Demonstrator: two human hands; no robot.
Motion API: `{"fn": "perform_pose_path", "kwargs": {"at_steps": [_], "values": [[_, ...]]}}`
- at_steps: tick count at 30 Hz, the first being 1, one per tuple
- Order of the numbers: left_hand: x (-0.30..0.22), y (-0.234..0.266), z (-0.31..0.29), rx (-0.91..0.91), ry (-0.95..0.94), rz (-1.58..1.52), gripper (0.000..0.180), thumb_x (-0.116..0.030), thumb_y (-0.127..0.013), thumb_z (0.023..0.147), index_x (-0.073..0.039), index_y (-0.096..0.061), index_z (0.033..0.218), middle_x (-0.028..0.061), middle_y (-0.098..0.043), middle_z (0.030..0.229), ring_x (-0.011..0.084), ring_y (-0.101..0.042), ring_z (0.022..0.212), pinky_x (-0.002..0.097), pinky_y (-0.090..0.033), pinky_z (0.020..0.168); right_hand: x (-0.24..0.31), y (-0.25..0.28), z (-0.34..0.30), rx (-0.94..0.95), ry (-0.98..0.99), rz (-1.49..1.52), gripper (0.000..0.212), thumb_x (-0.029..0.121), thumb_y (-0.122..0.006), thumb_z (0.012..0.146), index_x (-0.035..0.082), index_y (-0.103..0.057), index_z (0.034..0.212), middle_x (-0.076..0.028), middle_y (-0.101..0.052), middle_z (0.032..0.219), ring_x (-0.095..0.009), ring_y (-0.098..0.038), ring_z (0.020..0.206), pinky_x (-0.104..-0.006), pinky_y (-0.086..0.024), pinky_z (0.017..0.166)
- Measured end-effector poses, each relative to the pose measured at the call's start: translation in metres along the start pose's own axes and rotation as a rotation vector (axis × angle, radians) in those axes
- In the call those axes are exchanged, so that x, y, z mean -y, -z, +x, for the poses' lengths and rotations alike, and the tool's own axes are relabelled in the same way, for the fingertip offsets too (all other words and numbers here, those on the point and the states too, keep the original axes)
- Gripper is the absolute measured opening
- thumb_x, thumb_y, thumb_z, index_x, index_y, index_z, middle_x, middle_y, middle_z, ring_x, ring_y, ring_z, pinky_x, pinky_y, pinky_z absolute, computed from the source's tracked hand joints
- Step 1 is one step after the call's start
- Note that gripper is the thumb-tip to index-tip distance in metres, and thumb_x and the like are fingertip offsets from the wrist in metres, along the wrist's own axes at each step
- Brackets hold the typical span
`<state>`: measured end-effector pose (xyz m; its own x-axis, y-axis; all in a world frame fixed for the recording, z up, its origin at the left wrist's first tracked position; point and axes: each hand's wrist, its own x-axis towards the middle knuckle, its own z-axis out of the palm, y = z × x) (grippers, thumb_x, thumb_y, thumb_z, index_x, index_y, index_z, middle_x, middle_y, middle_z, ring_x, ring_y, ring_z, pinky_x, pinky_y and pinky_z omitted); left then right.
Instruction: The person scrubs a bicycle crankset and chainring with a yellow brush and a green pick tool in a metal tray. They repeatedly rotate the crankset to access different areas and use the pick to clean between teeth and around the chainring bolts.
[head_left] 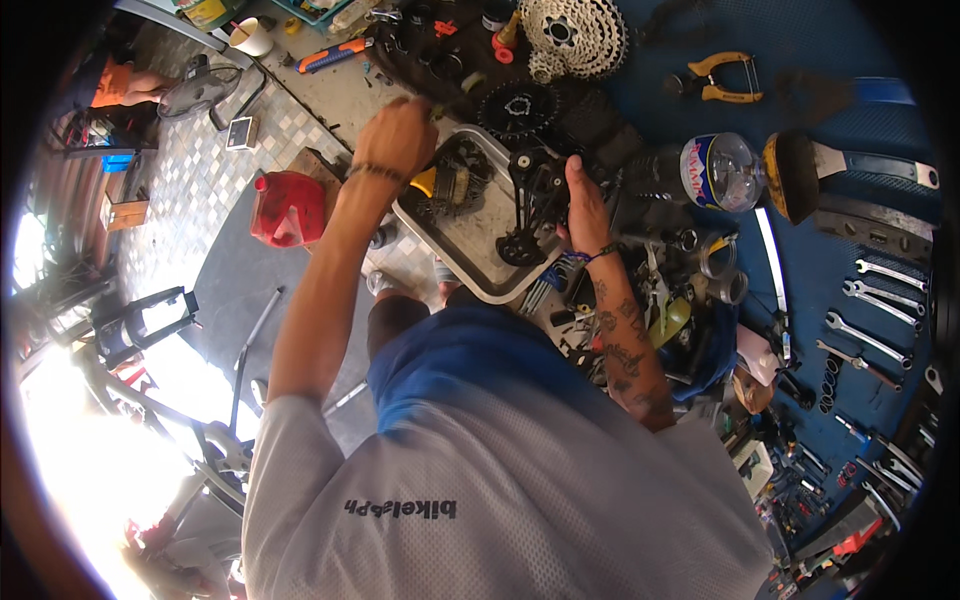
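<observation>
My right hand (586,208) is closed around the edge of a black rear derailleur (530,200), its thumb pointing up. The derailleur is held over a shallow pale metal tray (478,282), with its lower pulley near the tray floor. My left hand (395,138) is a curled fist above the tray's far left corner; whatever its fingers hold is hidden. Beneath that hand, a brush with a yellow handle (425,182) lies in the tray beside dark, chain-like metal parts (462,160).
Beyond the tray are a black chainring (517,108), a large cassette (590,40) and an orange-blue utility knife (333,56). A clear plastic bottle (722,172) and a wide brush (793,178) are at right, near hanging wrenches (868,340). A red jug (288,210) stands left.
</observation>
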<state>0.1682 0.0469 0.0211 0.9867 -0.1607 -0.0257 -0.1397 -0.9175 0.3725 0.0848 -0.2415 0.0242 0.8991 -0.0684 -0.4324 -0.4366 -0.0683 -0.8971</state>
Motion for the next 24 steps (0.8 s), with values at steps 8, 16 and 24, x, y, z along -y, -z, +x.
{"fn": "perform_pose_path", "kwargs": {"at_steps": [8, 16, 24], "values": [[-0.042, -0.01, -0.138, 0.172, 0.117, -0.038, 0.029, -0.008, -0.062, 0.097, -0.009, -0.071, 0.124, 0.0214, -0.076, 0.102, 0.0441, -0.078, 0.092, 0.054, -0.064, 0.079, 0.002, -0.009, 0.011, 0.046, -0.023, 0.064, 0.074, 0.076, -0.045, 0.11, 0.008, -0.072, 0.106, 0.002, -0.064, 0.069, -0.008, -0.054, 0.05, -0.0272, -0.036, 0.041], [-0.058, 0.017, -0.153, -0.114, 0.249, -0.553, 0.026, -0.008, -0.065, 0.104, -0.012, -0.076, 0.127, 0.0159, -0.079, 0.085, 0.0351, -0.08, 0.08, 0.0471, -0.061, 0.074, -0.007, -0.017, 0.014, 0.021, -0.019, -0.003, 0.084, 0.08, -0.045, 0.108, 0.004, -0.075, 0.123, -0.001, -0.069, 0.08, -0.008, -0.058, 0.055, -0.0256, -0.039, 0.042], [-0.089, -0.016, -0.151, -0.359, 0.092, -0.677, 0.023, -0.009, -0.069, 0.107, -0.004, -0.078, 0.128, 0.0154, -0.075, 0.076, 0.0256, -0.074, 0.061, 0.0375, -0.056, 0.061, -0.008, -0.039, 0.016, 0.026, -0.03, -0.004, 0.079, 0.077, -0.04, 0.111, 0.006, -0.076, 0.122, -0.003, -0.079, 0.086, -0.007, -0.064, 0.056, -0.023, -0.039, 0.04]]}}
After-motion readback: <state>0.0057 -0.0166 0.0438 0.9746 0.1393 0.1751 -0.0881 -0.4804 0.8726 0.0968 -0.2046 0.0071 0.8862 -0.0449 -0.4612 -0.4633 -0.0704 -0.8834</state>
